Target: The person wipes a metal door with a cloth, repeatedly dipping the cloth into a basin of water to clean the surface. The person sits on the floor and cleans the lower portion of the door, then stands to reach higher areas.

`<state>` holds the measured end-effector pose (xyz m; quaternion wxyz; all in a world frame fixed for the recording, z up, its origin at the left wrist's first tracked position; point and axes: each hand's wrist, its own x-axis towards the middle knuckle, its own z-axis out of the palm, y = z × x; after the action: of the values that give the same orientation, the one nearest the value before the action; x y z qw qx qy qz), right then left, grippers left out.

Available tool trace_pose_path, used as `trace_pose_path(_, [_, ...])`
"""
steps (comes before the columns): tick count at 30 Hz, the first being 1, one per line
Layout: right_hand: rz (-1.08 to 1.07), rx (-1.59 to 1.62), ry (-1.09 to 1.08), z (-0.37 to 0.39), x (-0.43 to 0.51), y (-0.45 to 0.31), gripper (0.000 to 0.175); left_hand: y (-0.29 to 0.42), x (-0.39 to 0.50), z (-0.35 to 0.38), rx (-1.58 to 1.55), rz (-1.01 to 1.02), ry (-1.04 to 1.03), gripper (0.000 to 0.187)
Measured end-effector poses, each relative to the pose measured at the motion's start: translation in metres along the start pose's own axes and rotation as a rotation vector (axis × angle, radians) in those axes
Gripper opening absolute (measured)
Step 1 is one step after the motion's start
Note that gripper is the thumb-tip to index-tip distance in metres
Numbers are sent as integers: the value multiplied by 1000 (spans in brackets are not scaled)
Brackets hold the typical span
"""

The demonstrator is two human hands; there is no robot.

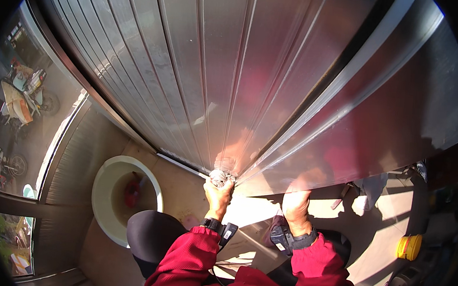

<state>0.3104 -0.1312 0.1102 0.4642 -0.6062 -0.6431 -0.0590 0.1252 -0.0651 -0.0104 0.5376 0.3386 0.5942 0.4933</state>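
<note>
My left hand point(218, 196) grips a crumpled silvery scouring pad or wad point(222, 176) and presses it against the lower part of a ribbed metal door panel point(201, 80). My right hand point(297, 205) is at the bottom edge of the smooth metal panel point(358, 141) to the right; its fingers are partly hidden by that edge, so its grip cannot be told. Both wrists wear dark bands with small devices. The shiny metal reflects my red sleeves and hands.
A pale round basin point(160, 190) holding murky water and a red item stands on the tiled floor at left. A yellow tub point(409, 246) is at the far right. Beyond the glass at left are motorcycles point(27, 91). My knees flank my hands.
</note>
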Motion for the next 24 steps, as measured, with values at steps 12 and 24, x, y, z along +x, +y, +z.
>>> trace_pose_path(12, [485, 623, 139, 5, -15, 14, 19, -94, 38, 11, 272, -166, 291, 44])
trace_pose_path(24, [-77, -156, 104, -11, -1, 21, 29, -81, 75, -31, 270, -246, 539, 55])
